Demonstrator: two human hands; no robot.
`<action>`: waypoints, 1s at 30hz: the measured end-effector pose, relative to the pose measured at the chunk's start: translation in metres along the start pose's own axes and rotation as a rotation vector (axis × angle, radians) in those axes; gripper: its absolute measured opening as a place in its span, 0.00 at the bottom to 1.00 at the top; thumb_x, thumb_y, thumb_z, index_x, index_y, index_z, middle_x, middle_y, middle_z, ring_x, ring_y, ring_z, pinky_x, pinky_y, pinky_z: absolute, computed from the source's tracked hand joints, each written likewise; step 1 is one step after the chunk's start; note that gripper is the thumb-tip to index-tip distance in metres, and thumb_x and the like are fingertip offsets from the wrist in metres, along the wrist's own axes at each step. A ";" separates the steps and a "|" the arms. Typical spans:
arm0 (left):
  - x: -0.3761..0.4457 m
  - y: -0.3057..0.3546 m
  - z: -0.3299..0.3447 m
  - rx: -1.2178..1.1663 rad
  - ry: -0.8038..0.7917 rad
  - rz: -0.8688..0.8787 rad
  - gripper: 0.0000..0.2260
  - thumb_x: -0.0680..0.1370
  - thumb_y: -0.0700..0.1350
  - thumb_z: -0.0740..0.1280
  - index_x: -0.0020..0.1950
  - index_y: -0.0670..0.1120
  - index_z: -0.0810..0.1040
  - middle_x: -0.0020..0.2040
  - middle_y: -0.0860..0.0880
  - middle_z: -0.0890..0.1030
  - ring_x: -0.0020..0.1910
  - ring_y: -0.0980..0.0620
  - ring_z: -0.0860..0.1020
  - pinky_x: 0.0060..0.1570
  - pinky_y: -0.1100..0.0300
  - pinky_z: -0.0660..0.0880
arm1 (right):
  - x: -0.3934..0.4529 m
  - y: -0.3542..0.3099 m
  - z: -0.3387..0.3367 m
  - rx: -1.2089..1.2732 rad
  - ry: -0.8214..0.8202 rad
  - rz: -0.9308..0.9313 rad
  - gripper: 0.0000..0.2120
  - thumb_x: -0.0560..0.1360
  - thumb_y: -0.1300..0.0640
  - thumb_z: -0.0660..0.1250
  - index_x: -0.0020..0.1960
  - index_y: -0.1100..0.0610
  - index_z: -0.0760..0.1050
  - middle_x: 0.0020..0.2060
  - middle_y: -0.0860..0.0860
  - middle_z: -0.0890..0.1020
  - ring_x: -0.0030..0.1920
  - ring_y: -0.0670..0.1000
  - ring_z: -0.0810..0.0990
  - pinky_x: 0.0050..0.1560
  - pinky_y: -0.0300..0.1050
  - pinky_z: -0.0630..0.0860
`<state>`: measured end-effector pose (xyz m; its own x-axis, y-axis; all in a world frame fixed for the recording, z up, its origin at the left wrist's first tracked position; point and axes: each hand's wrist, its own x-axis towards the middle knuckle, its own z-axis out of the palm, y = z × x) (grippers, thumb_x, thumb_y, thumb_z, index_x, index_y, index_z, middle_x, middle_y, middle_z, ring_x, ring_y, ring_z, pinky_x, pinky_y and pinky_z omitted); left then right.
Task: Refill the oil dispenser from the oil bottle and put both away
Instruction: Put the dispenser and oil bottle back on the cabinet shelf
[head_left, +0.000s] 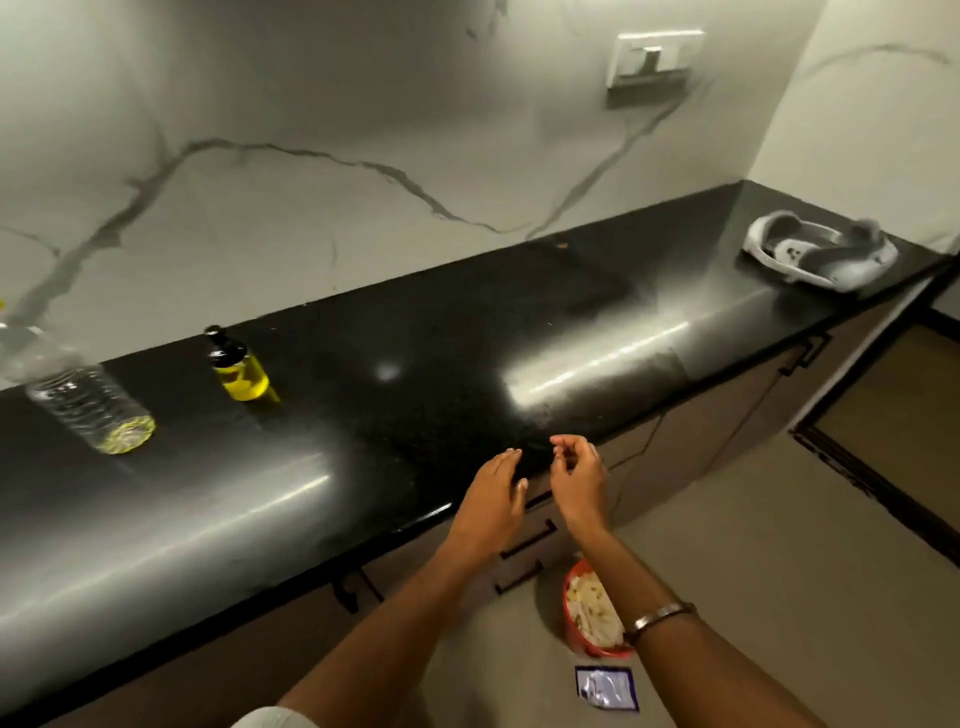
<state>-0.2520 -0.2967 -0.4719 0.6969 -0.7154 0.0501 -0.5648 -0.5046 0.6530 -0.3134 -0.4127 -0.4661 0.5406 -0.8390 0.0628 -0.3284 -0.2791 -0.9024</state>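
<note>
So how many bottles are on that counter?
2. The big clear oil bottle stands at the far left, nearly empty; the small dispenser with yellow oil stands just right of it. Others may be out of frame.

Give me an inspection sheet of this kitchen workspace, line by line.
Surface: black glossy countertop, strong glare patches.
Job's things: oil bottle, clear plastic, nearly empty, only a little yellow oil at its base; oil dispenser upright beside it, black top, about half full of yellow oil.
Clutter: white headset at the counter's far right end.
Hands: left hand and right hand at the counter edge, holding nothing; bracelet on right wrist.
Cables: thin cord hanging before the cabinet fronts.
Surroundings: marble-look wall, switch plate, red bin and blue packet on the floor.
</note>
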 end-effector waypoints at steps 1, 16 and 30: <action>0.001 -0.005 -0.012 -0.013 0.028 -0.004 0.22 0.81 0.45 0.60 0.75 0.44 0.65 0.74 0.46 0.67 0.74 0.51 0.63 0.74 0.61 0.57 | -0.001 -0.011 0.012 -0.003 -0.023 -0.032 0.10 0.76 0.67 0.62 0.54 0.60 0.78 0.51 0.56 0.78 0.50 0.54 0.78 0.52 0.47 0.76; -0.032 -0.147 -0.187 -0.114 0.363 -0.252 0.21 0.82 0.46 0.59 0.75 0.45 0.64 0.73 0.47 0.68 0.73 0.51 0.64 0.73 0.58 0.61 | -0.058 -0.147 0.206 -0.001 -0.374 -0.303 0.10 0.76 0.64 0.64 0.56 0.56 0.77 0.51 0.52 0.79 0.52 0.49 0.79 0.54 0.42 0.76; -0.032 -0.225 -0.244 -0.253 0.542 -0.480 0.20 0.82 0.46 0.58 0.73 0.43 0.66 0.71 0.46 0.71 0.70 0.50 0.68 0.66 0.63 0.63 | -0.071 -0.205 0.317 -0.054 -0.596 -0.343 0.11 0.76 0.63 0.65 0.59 0.58 0.75 0.52 0.53 0.79 0.53 0.50 0.78 0.57 0.46 0.77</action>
<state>-0.0392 -0.0424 -0.4360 0.9964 -0.0756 0.0388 -0.0730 -0.5276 0.8464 -0.0383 -0.1478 -0.4205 0.9493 -0.3034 0.0819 -0.0924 -0.5186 -0.8500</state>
